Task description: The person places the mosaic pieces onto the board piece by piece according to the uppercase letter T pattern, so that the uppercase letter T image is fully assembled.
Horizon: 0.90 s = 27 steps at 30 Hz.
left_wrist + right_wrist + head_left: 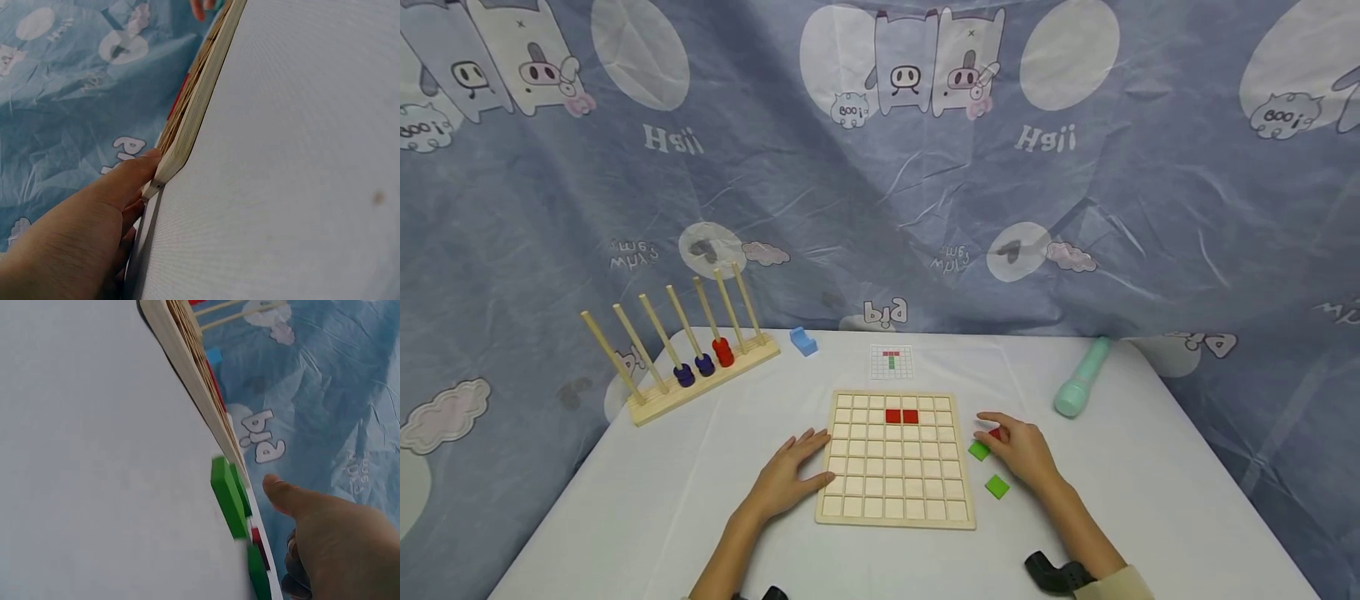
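A wooden grid board [895, 527] lies on the white table, with two red square tiles [902, 416] side by side in its second row. My left hand [786, 475] touches the board's left edge, fingers extended; in the left wrist view its thumb lies against the board's corner. Right of the board, my right hand [1026, 450] hovers over loose tiles, thumb and index finger apart. Between them shows a loose red tile [996, 433], which in the right wrist view lies on the table apart from the thumb. Green tiles [979, 450] lie nearby, one [997, 487] closer to me.
Behind the board lies a small grid card [891, 362] with a red and green T pattern. At the back left stands a wooden peg rack [707, 379] with blue and red beads, beside a light-blue piece [803, 341]. A mint-green flashlight-shaped object [1081, 379] lies back right.
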Available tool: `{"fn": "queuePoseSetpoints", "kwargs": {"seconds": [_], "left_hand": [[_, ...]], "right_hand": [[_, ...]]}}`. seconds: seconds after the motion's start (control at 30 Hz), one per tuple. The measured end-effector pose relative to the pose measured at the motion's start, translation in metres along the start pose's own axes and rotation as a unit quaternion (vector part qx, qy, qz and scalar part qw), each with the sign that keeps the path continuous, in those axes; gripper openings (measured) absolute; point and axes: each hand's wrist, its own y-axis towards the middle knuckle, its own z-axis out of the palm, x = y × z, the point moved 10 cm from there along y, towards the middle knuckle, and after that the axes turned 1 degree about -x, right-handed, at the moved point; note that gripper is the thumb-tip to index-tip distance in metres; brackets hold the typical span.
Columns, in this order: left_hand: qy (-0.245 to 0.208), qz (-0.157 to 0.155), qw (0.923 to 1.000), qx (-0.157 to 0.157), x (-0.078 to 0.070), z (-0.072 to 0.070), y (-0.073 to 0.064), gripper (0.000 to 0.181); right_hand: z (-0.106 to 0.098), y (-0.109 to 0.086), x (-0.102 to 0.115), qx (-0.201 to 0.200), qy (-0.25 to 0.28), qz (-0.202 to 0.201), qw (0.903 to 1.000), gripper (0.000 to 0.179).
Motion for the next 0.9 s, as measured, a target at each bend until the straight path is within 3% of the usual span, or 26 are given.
{"fn": "queuePoseSetpoints", "kwargs": {"seconds": [0.3, 0.9], "left_hand": [[-0.001, 0.003, 1.0000, 0.005, 0.001, 0.001, 0.000, 0.069], [-0.003, -0.006, 0.9999, 0.010, 0.001, 0.001, 0.000, 0.070]], "right_hand": [[-0.021, -0.011, -0.020, -0.029, -0.012, -0.014, 0.9994, 0.030], [-0.020, -0.013, -0.028, -0.009, -0.013, 0.008, 0.9998, 0.032]]}}
